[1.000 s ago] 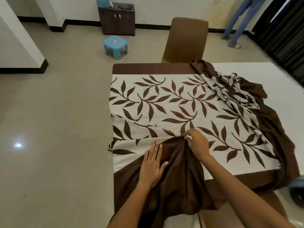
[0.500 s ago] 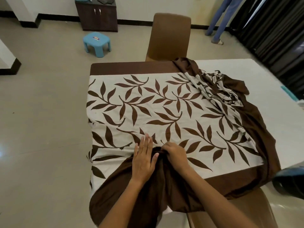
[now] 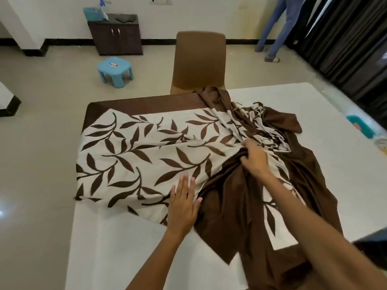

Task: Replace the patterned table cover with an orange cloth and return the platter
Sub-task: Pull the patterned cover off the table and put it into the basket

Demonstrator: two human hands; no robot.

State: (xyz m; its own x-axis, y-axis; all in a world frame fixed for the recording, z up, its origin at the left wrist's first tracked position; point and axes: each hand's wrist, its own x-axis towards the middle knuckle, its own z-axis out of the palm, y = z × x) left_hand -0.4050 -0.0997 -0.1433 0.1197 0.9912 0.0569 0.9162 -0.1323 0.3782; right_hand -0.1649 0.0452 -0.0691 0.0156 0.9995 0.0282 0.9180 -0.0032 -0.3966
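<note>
Cover (image 3: 142, 155): I see it half gathered, bunched toward the right of the white desk (image 3: 129, 248).
Left hand (image 3: 184, 204): flat on it, fingers straight.
Right hand (image 3: 254, 159): fingers clutch a brown fold.

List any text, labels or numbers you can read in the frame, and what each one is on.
No text is readable.
Sticker on the blue stool: coloured print, too small and blurred to read.
Teal item at the white table's right edge: orange mark, unreadable.
Patterned cover: leaf print only.
</note>
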